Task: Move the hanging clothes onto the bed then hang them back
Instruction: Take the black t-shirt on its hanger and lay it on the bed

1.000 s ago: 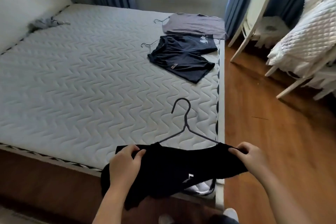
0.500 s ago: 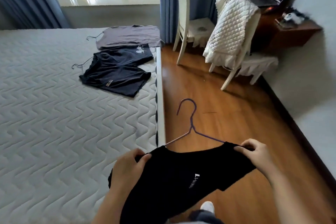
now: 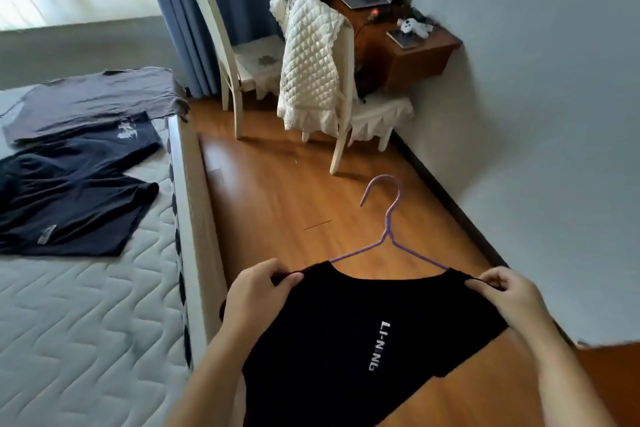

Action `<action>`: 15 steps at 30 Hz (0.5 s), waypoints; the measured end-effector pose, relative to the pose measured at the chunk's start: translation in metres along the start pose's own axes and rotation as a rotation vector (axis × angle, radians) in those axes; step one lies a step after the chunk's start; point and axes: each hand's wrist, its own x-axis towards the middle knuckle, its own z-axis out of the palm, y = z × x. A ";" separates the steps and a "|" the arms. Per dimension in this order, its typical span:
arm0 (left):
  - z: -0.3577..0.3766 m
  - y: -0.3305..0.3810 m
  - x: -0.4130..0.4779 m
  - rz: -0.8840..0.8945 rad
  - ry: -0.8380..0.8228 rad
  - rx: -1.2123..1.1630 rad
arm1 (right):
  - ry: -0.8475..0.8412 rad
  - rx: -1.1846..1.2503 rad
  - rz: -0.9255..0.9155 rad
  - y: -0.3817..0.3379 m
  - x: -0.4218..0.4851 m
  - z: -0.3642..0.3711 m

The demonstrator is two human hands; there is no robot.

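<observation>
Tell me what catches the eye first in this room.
A black T-shirt on a purple hanger fills the foreground, its shoulders pinched by the left hand and right hand. A grey shirt and a navy shirt lie flat on the bed at left. A white quilted jacket drapes a chair by the far wall.

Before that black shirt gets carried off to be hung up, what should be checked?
1. Left hand grips one shoulder of the black shirt: ok.
2. Right hand pinches the other shoulder: ok.
3. Hanger sits through the neck, hook free: ok.
4. Floor just ahead is bare, with the chair farther off: ok.
5. A rail to hang it on: not in view, cannot tell.
6. All clothes off the bed: not ok; the grey shirt and the navy shirt lie there.
</observation>
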 end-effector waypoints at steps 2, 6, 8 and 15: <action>-0.007 0.004 0.019 0.030 0.068 0.007 | 0.045 0.013 -0.032 -0.017 0.013 -0.002; -0.034 -0.003 0.053 0.017 0.270 0.033 | 0.052 0.040 -0.143 -0.074 0.047 0.017; -0.053 -0.023 0.073 -0.067 0.328 0.009 | 0.011 0.021 -0.190 -0.111 0.068 0.045; -0.111 -0.128 0.134 -0.365 0.442 -0.185 | -0.224 -0.126 -0.369 -0.250 0.148 0.173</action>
